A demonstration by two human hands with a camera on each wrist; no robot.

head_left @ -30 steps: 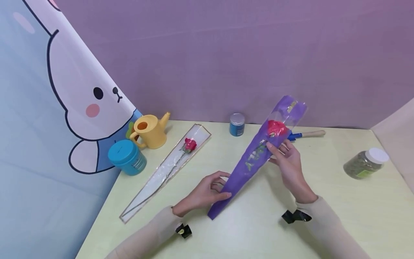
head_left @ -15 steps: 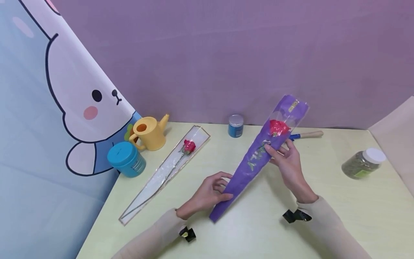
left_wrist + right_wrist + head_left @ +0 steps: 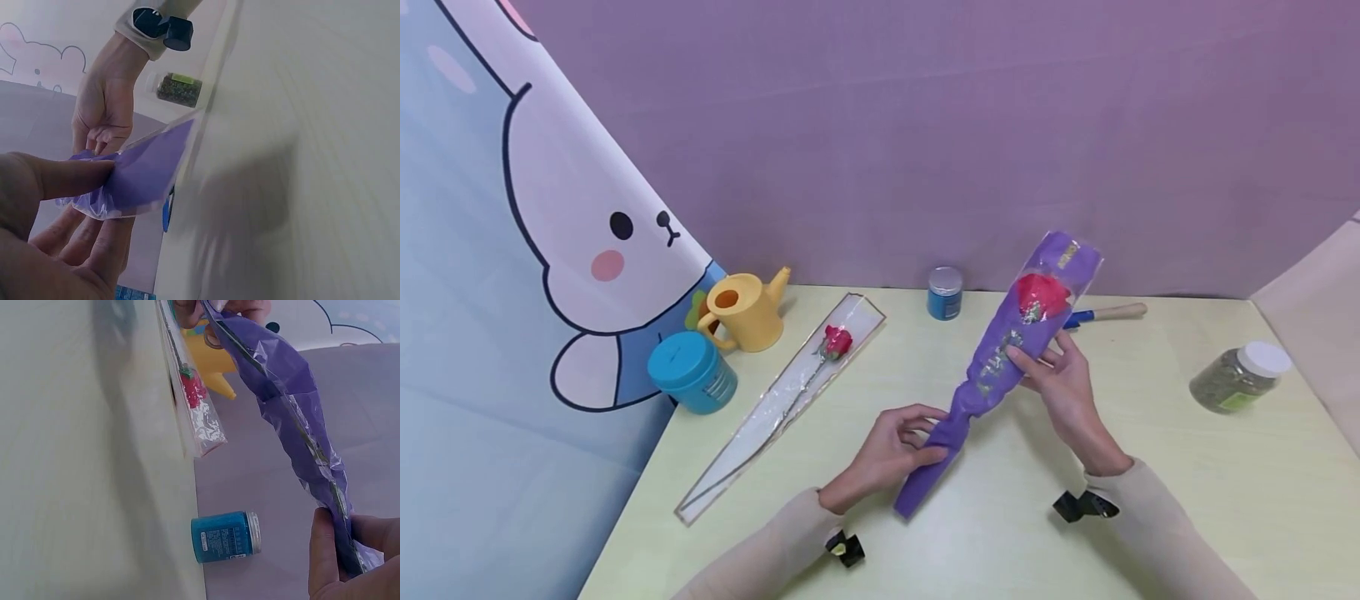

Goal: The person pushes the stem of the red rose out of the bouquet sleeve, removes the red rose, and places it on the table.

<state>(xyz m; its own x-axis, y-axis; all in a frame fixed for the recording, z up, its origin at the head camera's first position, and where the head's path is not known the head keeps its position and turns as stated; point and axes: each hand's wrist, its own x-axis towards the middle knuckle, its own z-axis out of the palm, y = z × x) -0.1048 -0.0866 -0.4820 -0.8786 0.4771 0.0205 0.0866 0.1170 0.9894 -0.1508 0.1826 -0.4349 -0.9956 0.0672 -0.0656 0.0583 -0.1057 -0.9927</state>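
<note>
A red rose (image 3: pixel 1040 293) sits in a purple sleeve (image 3: pixel 1000 358) held tilted above the pale green table (image 3: pixel 1015 542). My left hand (image 3: pixel 897 446) pinches the sleeve's narrow lower end (image 3: pixel 134 178), which is now twisted and creased. My right hand (image 3: pixel 1060 379) grips the sleeve (image 3: pixel 294 419) around its middle, just below the bloom. A second red rose (image 3: pixel 837 340) lies flat in a clear sleeve (image 3: pixel 782 400) to the left of my hands, untouched.
A yellow watering can (image 3: pixel 747 310) and a teal tub (image 3: pixel 694 372) stand at the back left by a bunny banner (image 3: pixel 587 225). A small blue jar (image 3: pixel 945 292) and a wooden-handled tool (image 3: pixel 1105 313) lie near the wall. A white-lidded jar (image 3: pixel 1238 377) lies at right.
The purple sleeve has gone from flat and straight to twisted and creased near its lower end. Both hands kept their grip and barely shifted.
</note>
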